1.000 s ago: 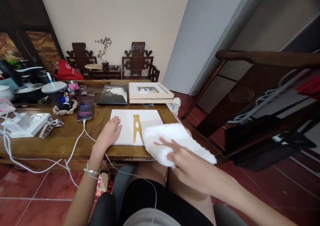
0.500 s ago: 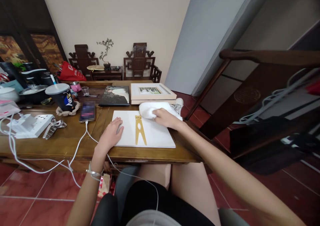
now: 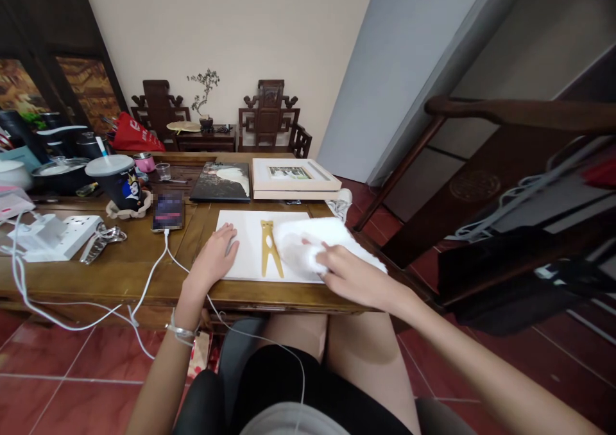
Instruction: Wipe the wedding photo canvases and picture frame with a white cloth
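A white rectangular board [image 3: 245,262] lies flat on the wooden table, with a flat golden Y-shaped piece [image 3: 270,255] in its middle. My left hand [image 3: 216,252] rests on the board's left edge, fingers laid out. In my right hand [image 3: 344,271] is a bunched white cloth [image 3: 337,233], pressed over the right part of the board. The cloth hides the board's right side and reaches past it onto the table. My right fingers are wrapped into the cloth and slightly blurred.
Behind the board are a light wooden picture frame [image 3: 296,185] and a dark picture panel [image 3: 222,181]. To the left are a charging phone [image 3: 168,212], a lidded cup [image 3: 120,181], a power strip [image 3: 62,237] and white cables. A wooden chair [image 3: 481,165] stands at right.
My right hand has moved the cloth toward me and to the right across the board, from its far right corner to its near right part. My left hand stays in place.
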A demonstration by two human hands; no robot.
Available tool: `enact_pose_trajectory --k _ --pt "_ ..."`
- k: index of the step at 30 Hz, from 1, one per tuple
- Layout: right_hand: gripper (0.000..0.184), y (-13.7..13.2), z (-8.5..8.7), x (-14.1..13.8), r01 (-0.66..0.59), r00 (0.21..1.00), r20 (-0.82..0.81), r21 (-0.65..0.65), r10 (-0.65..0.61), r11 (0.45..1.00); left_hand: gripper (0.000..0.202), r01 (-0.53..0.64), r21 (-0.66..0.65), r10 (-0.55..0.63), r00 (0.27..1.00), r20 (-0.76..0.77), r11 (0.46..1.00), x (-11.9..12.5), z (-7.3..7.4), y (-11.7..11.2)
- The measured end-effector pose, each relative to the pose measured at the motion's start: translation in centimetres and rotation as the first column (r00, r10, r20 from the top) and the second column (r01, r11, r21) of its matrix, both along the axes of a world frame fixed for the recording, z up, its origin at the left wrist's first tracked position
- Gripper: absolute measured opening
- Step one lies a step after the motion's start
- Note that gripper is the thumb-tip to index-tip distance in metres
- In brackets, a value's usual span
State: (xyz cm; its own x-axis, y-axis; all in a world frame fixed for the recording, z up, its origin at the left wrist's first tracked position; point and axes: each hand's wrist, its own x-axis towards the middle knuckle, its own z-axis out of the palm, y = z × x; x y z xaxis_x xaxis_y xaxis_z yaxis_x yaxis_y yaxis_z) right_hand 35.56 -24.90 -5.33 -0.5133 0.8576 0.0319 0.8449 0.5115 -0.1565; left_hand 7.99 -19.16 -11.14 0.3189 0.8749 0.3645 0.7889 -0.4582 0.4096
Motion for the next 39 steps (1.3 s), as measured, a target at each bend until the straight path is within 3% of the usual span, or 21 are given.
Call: enact_pose_trajectory --k 5,9,13,20,24,27,30,35,39 --pt "0.028 -5.3 0.8 1.9 -0.098 0.987 -0.133 -0.078 0.087 0.992 0.035 0.002 0.005 -0.002 1.000 0.002 1.000 0.0 -0.1 0.1" --pt "0.030 -5.7 1.7 2.5 -0.129 0.984 -0.141 -0.141 0.109 0.982 0.036 -0.004 -0.005 0.004 1.000 0.013 1.000 -0.1 -0.1 0.1" --pt "0.020 -2.3 1.7 1.0 -0.014 0.999 -0.051 -0.114 0.009 0.993 0.036 -0.006 -0.002 0.006 1.000 0.008 1.000 -0.2 -0.1 0.2" --pt "0.023 7.5 0.6 -4.1 0.065 0.998 -0.023 0.023 -0.064 0.998 0.036 0.006 0.004 -0.006 1.000 0.006 1.000 -0.4 0.0 0.4" --pt "0.029 8.9 -0.1 -6.6 0.054 0.998 -0.032 0.046 -0.052 0.997 0.041 -0.022 -0.001 0.022 1.000 -0.005 1.000 -0.3 0.2 0.4" --pt "0.033 6.9 -0.5 -7.3 0.017 1.000 -0.013 0.083 -0.016 0.996 0.047 -0.022 -0.003 0.022 1.000 -0.013 1.000 -0.2 0.2 0.4" --pt "0.036 3.3 -0.2 -7.1 -0.051 0.998 0.032 0.081 0.049 0.995 0.049 -0.017 -0.024 0.016 1.000 -0.019 1.000 -0.2 0.2 0.4" --pt "0.035 -3.4 1.8 -5.9 -0.178 0.983 0.031 -0.024 0.179 0.984 0.050 -0.011 -0.065 0.010 1.000 -0.021 0.998 -0.2 0.1 0.3" --pt "0.030 -5.7 2.9 -5.4 -0.207 0.978 -0.013 -0.057 0.206 0.977 0.049 -0.002 -0.068 0.000 0.999 -0.032 0.998 -0.2 0.0 0.4"
